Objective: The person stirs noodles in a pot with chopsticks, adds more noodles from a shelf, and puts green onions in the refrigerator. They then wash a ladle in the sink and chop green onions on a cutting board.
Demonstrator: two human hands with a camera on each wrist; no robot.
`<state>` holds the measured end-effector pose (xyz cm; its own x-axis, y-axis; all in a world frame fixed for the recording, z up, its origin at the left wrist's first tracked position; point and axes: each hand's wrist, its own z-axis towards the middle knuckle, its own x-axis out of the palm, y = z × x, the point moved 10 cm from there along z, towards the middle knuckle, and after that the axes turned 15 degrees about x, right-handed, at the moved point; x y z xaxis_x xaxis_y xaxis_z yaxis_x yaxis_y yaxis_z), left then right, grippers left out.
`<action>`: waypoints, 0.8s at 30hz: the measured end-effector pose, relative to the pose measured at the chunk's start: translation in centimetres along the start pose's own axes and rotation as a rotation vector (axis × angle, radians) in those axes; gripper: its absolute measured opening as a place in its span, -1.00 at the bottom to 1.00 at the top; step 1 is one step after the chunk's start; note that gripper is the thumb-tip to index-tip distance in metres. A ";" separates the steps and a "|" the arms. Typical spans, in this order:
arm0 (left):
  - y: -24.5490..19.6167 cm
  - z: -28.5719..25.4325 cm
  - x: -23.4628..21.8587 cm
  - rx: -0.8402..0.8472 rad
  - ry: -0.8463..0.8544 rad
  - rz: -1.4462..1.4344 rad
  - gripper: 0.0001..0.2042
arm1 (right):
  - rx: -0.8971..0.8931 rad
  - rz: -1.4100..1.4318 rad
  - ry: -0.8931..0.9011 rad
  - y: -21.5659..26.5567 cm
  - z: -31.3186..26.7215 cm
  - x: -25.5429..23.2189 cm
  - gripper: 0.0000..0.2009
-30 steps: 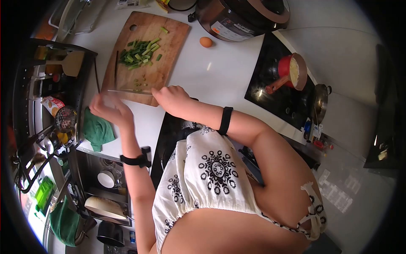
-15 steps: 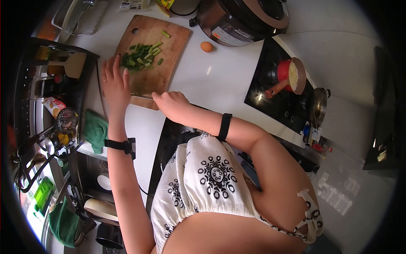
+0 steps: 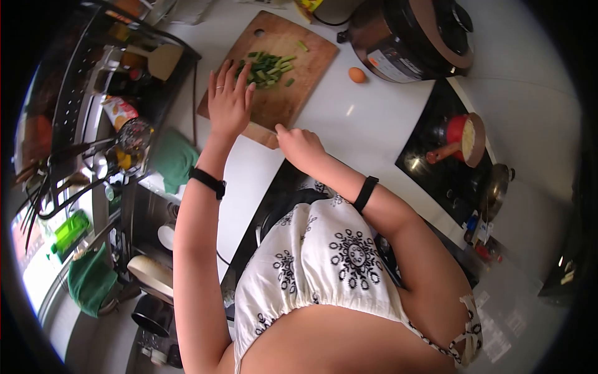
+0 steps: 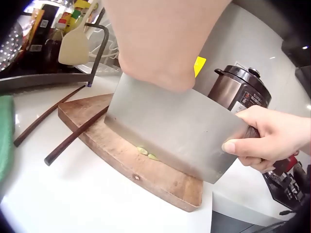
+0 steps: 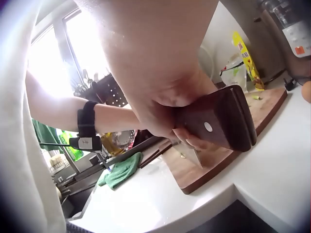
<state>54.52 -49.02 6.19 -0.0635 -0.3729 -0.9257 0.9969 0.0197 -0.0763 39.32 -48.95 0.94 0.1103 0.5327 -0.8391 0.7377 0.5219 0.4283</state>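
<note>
The right hand [image 3: 300, 149] grips the dark handle [image 5: 221, 119] of a broad cleaver, fingers curled round it. The cleaver's blade [image 4: 170, 127] stands tilted across the near part of the wooden cutting board [image 3: 293, 93]. Above the board's left side, the left hand [image 3: 229, 106] has its fingers extended beside the chopped green stalks [image 3: 268, 70]; whether it touches the blade or stalks cannot be told. In the left wrist view its wrist and heel hide the blade's upper edge. Small green slices [image 4: 146, 153] lie below the blade. A dark chopstick [image 4: 73, 138] rests over the board's left edge.
An egg [image 3: 357, 75] lies right of the board, near a pressure cooker [image 3: 398, 43]. A red pot [image 3: 466, 138] sits on the black hob [image 3: 420, 159]. At left are a green cloth [image 3: 175, 159] and a utensil rack [image 4: 43, 80].
The left hand has moved from beside the green cloth up over the board, fingers extended. The right hand keeps its grip on the cleaver. The head view has shifted and turned.
</note>
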 end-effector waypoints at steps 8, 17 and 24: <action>0.9 -0.6 1.7 -0.003 -0.003 -0.069 -0.57 | 0.002 -0.072 0.031 -0.2 0.9 1.9 -0.81; 1.2 -0.9 0.9 -0.017 -0.048 -0.073 -0.53 | 0.000 -0.088 0.010 0.4 1.3 1.8 -0.90; 2.3 -2.0 0.1 -0.095 -0.094 -0.109 -0.54 | -0.018 -0.161 0.006 1.8 0.5 1.0 -0.95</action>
<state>56.73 -47.11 5.19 -0.1614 -0.4625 -0.8718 0.9752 0.0610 -0.2129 41.11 -47.86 0.68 -0.0123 0.4451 -0.8954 0.7334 0.6127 0.2945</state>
